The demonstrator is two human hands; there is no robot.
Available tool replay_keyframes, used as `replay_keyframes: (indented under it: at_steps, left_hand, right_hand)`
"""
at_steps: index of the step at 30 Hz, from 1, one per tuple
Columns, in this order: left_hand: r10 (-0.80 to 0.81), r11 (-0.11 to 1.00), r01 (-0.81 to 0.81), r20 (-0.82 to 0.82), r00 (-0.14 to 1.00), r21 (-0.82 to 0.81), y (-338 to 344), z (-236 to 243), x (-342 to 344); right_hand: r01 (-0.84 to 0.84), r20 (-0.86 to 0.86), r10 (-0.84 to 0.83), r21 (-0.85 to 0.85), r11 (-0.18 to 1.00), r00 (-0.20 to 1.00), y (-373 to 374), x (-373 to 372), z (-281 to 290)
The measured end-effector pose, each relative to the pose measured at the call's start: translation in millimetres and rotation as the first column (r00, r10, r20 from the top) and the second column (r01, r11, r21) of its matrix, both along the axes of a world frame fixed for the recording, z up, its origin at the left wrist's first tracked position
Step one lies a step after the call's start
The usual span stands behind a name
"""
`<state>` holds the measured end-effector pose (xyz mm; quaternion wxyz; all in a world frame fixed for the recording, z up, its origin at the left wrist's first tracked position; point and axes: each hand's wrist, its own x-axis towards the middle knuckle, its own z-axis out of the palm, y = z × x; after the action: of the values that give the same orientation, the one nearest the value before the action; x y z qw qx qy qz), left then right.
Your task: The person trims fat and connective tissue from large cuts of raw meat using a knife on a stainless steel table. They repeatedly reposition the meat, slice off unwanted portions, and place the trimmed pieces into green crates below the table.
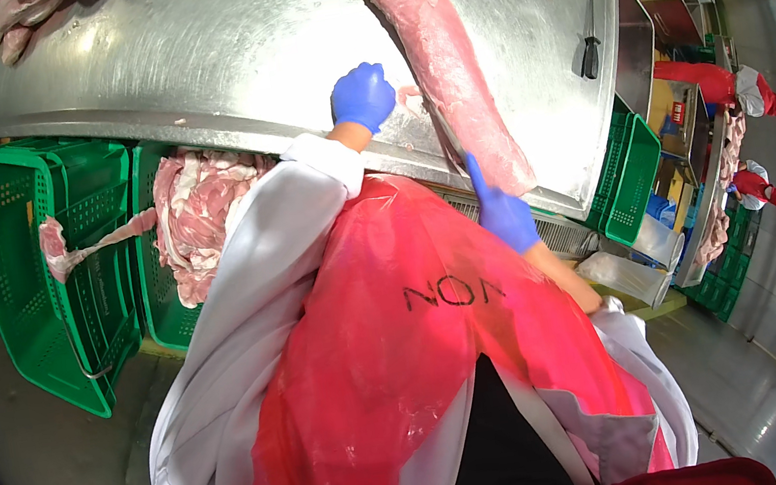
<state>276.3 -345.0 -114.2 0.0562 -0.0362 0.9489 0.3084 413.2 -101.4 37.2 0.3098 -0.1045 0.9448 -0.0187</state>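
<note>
A long pale-pink pork loin point(454, 64) lies lengthwise on the steel table, its near end by the table's front edge. My right hand point(507, 218), in a blue glove, is closed at that near end with its index finger stretched forward. A thin knife blade point(449, 140) runs from it along the loin's left side; the handle is hidden in my grip. To the left of the loin, my blue-gloved left hand point(363, 99) is a fist over the table. Between fist and loin lies a small pale meat scrap point(409, 98); whether my fingers hold any of it is hidden.
Below the table's left front edge stand a green crate of meat trimmings point(206, 218) and another green crate point(15, 235), one strip hanging across their rims. A black-handled knife point(590, 45) lies at the table's right. More meat point(20, 21) sits far left. Co-workers point(718, 87) stand beyond.
</note>
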Motion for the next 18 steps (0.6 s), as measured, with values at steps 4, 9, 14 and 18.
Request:
replay_keyframes:
  at_steps: [4,9,14,18]
  left_hand:
    - [0.073,0.994,-0.074,-0.017,0.997,-0.076,-49,-8,-29]
    - [-0.143,0.984,0.152,-0.093,0.985,0.096,-1,11,-11]
    - [-0.293,0.951,0.301,-0.109,0.95,0.069,34,-11,-6]
    - [-0.228,0.966,0.246,-0.179,0.957,0.083,-54,-28,-9]
  right_hand:
    - [-0.008,0.069,0.005,0.046,0.999,0.998,31,28,42]
    - [0.116,-0.2,-0.178,-0.288,0.95,0.963,67,24,34]
    - [0.493,-0.08,-0.603,-0.497,0.714,0.794,65,-7,36]
    - [0.529,-0.086,-0.667,-0.538,0.656,0.74,95,15,28]
